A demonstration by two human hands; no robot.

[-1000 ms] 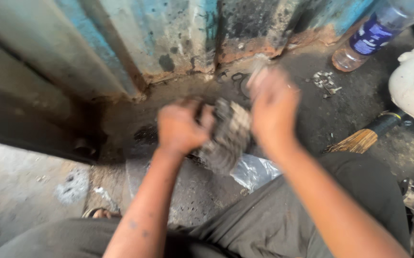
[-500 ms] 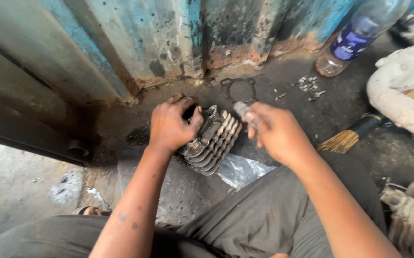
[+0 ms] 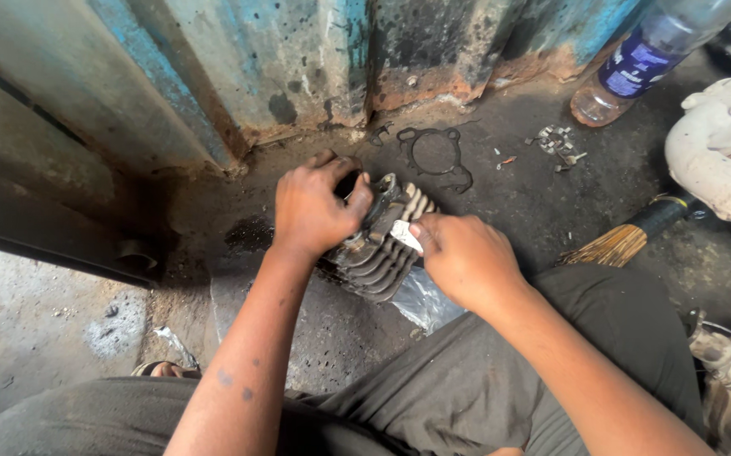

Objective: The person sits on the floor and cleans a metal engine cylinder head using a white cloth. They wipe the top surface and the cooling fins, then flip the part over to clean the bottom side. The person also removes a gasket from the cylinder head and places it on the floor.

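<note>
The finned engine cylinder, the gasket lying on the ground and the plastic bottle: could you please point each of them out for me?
finned engine cylinder (image 3: 380, 257), head view, on its dirty cooling fins.
gasket (image 3: 435, 152), head view, on its thin ring.
plastic bottle (image 3: 635, 63), head view, on its blue label.

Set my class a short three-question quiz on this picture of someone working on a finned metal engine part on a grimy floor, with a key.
1. True or false: the left hand grips the top of the finned engine cylinder.
2. What does the right hand press against the fins? A) a broom B) a small pale blade-like tool C) a bottle
3. What thin ring-shaped piece lies on the floor beyond the cylinder, near the blue metal door?

Key: 1 true. 2 B, the small pale tool. 3 a gasket. The plastic bottle and broom lie untouched to the right.
</note>
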